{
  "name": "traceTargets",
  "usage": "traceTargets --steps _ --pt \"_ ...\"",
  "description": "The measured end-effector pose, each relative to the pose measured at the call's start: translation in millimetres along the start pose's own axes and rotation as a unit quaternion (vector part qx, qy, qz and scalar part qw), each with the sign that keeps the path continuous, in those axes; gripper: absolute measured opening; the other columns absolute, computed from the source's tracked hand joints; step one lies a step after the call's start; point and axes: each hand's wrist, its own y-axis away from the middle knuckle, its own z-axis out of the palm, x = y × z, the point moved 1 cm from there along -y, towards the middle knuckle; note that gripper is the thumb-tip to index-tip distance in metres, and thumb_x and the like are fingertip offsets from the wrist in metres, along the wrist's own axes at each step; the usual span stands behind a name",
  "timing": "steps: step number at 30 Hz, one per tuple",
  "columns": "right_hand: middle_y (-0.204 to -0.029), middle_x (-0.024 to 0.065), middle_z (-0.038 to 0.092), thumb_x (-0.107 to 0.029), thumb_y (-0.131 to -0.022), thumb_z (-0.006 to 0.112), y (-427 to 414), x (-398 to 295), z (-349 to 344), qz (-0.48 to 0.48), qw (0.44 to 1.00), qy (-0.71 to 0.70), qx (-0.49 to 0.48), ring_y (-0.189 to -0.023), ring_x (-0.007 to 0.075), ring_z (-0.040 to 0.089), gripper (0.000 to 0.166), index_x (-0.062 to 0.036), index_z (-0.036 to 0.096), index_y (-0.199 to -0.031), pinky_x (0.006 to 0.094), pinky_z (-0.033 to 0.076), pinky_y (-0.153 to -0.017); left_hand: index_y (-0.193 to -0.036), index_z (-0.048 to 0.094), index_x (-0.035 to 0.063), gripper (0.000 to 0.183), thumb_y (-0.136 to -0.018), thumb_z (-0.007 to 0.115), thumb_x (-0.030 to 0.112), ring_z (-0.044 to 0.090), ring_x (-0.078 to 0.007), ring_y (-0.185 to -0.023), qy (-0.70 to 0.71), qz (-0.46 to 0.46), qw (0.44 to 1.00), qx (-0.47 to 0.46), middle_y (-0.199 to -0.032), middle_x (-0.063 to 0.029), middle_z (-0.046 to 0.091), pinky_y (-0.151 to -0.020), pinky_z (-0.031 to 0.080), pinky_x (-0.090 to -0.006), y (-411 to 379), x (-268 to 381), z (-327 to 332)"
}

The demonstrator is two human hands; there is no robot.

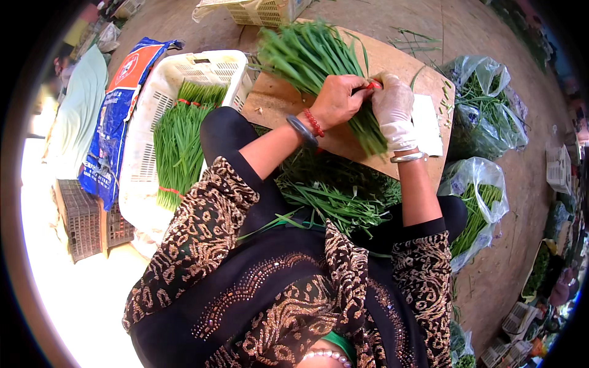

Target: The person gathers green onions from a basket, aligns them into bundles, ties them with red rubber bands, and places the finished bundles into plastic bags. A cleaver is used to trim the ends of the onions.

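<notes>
A bunch of long flat green leaves, apparently garlic chives point(313, 57), lies slantwise on a wooden board point(280, 101) before me. Its leafy end fans out to the upper left, while the other end shows below my hands. My bare left hand point(338, 99), with a red bead bracelet and a dark bangle at the wrist, pinches a red tie point(375, 85) over the bunch. On the tie's other side, my right hand point(393, 101) grips it in a thin whitish glove. The fingers partly hide the tie, so I cannot tell whether it is knotted.
A white plastic crate point(138, 138) at left holds tied chive bunches point(181, 142). Beyond it lies a blue-and-orange sack point(119, 101). Loose greens point(331, 202) lie below the board. Plastic bags of greens point(485, 108) stand at right. A white sheet point(427, 124) rests on the board.
</notes>
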Motion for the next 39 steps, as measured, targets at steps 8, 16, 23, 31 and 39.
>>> traceTargets --steps 8,16,23,31,39 --pt "-0.076 0.0189 0.068 -0.025 -0.084 0.068 8 18 17 0.017 0.999 0.024 0.018 -0.075 0.0377 0.068 0.015 -0.0102 0.071 -0.086 0.0466 0.053 -0.066 -0.088 0.070 -0.0041 0.016 -0.090 0.068 0.012 0.060 -0.0071 -0.058 0.064 -0.106 0.992 0.036 -0.069 -0.0058 0.068 -0.054 0.048 -0.0226 19 1 19" --pt "-0.076 0.0210 0.067 -0.022 -0.086 0.062 15 32 38 0.037 0.999 0.015 0.000 -0.075 0.0401 0.067 0.015 -0.0083 0.068 -0.083 0.0506 0.052 -0.066 -0.082 0.069 -0.0034 0.018 -0.090 0.068 0.012 0.055 -0.0063 -0.049 0.198 -0.220 0.950 0.096 -0.063 -0.0022 0.063 -0.046 0.046 -0.0237 5 -15 43" --pt "-0.081 0.0204 0.070 -0.022 -0.084 0.071 21 42 24 0.099 0.981 -0.168 -0.001 -0.074 0.0339 0.069 0.019 -0.0041 0.074 -0.090 0.0406 0.053 -0.069 -0.089 0.064 -0.0031 0.013 -0.089 0.069 0.009 0.061 -0.0086 -0.057 0.231 -0.295 0.924 0.077 -0.072 -0.0047 0.065 -0.050 0.053 -0.0236 -2 -28 45" --pt "-0.076 0.0177 0.070 -0.014 -0.084 0.072 38 37 23 0.103 0.964 -0.242 0.043 -0.069 0.0307 0.068 0.013 -0.0022 0.072 -0.089 0.0385 0.052 -0.065 -0.087 0.056 -0.0055 0.012 -0.086 0.067 0.000 0.066 -0.0131 -0.057 0.102 -0.254 0.960 0.059 -0.072 -0.0088 0.064 -0.047 0.054 -0.0262 3 -12 42" --pt "-0.092 0.0150 0.068 -0.012 -0.078 0.076 43 39 26 0.042 0.967 -0.222 0.121 -0.093 0.0279 0.064 0.013 -0.0028 0.073 -0.086 0.0394 0.049 -0.082 -0.084 0.066 -0.0050 0.008 -0.084 0.061 0.002 0.068 -0.0246 -0.060 0.047 -0.201 0.977 -0.047 -0.073 -0.0175 0.067 -0.055 0.055 -0.0354 5 -15 31"
